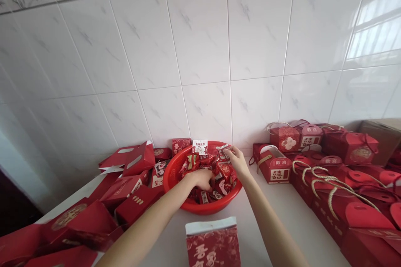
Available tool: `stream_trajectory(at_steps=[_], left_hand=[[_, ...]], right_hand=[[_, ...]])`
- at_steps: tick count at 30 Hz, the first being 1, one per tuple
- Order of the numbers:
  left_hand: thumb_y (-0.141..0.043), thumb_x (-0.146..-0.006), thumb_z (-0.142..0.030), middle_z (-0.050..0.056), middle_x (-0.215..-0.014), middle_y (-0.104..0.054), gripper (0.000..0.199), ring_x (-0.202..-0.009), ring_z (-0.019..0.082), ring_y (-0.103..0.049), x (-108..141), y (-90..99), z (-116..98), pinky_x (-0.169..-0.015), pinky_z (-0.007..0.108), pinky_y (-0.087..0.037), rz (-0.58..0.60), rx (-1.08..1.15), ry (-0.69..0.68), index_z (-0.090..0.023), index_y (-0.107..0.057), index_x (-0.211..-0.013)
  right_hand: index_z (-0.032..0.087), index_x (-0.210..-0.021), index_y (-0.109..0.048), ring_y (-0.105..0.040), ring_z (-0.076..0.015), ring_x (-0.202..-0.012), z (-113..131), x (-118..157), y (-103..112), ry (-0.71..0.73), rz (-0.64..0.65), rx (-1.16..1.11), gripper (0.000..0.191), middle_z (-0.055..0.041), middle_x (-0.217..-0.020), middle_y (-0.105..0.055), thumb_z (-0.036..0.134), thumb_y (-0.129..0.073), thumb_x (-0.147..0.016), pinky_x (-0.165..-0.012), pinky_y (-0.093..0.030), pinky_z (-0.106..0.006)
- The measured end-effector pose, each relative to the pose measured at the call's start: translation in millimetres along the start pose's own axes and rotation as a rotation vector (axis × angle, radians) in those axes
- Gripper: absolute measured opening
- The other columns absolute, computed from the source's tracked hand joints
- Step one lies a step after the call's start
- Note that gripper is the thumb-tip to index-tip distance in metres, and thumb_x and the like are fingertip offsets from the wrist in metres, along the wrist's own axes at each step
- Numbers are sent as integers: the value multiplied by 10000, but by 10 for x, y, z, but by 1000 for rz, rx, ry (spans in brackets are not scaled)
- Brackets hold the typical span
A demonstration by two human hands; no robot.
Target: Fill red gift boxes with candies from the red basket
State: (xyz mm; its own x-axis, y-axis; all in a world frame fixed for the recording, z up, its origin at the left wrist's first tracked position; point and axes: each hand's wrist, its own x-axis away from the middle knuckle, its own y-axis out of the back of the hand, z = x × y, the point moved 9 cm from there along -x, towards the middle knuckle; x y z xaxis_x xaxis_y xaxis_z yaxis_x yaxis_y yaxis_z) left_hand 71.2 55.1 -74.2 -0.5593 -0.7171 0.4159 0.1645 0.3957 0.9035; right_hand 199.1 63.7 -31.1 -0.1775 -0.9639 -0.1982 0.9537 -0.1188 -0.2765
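A red plastic basket (171, 194) holds many small red-wrapped candies (224, 170). My left hand (204, 178) reaches down among them with its fingers curled; what they hold, if anything, is hidden. At the basket's right rim, my right hand (236, 160) pinches a red and white candy packet (223, 150). A white and red card-like packet (199, 147) stands at the back of the basket. In front of the basket, close to me, is a red gift box (213, 244) with a pale upper edge and white characters.
Red boxes (100, 217) in several shapes crowd the left side of the white table (257, 221). On the right stand rows of red handled boxes (341, 200) with rope loops. A cardboard box (382, 124) sits at the far right. A tiled wall (203, 50) rises behind.
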Motion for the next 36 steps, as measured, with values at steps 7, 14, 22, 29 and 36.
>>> stream_trajectory(at_steps=[7,14,22,29,36], left_hand=[[-673,-707,-207,64,-926,-775,218,-818,256,-690,-49,-43,50,-659,296,-497,8,10,-22,-209,-777,-898],[-670,-735,-194,51,-938,-776,236,-827,237,-696,-75,-88,42,-659,275,-496,39,51,-48,-207,-778,-944],[-670,-714,-113,27,-936,-776,288,-812,216,-689,-100,-144,36,-653,257,-488,72,86,-58,-204,-780,-964],[-693,-684,-114,-8,-834,-750,294,-729,183,-644,-144,-172,51,-635,236,-475,67,145,-113,-212,-778,-948],[-730,-711,-240,-11,-806,-737,182,-757,192,-651,-135,-136,-20,-695,260,-494,61,409,-212,-177,-761,-878]], right_hand=[[210,-728,-596,-593,-170,-654,-25,-26,7,-1,5,14,295,-4,-708,-659,468,-725,-666,-586,-485,-278],[218,-743,-604,-615,-183,-667,-64,-35,-3,-37,16,8,294,1,-719,-664,468,-728,-652,-585,-505,-293],[215,-729,-593,-627,-196,-661,-35,-1,-24,-56,15,-23,336,-10,-724,-666,482,-763,-617,-564,-537,-312],[213,-725,-603,-623,-191,-657,-24,19,-37,-57,15,-44,337,-14,-715,-674,476,-772,-600,-540,-534,-294],[212,-702,-580,-615,-185,-658,-9,20,-35,-51,20,-23,387,1,-708,-645,518,-781,-576,-550,-526,-291]])
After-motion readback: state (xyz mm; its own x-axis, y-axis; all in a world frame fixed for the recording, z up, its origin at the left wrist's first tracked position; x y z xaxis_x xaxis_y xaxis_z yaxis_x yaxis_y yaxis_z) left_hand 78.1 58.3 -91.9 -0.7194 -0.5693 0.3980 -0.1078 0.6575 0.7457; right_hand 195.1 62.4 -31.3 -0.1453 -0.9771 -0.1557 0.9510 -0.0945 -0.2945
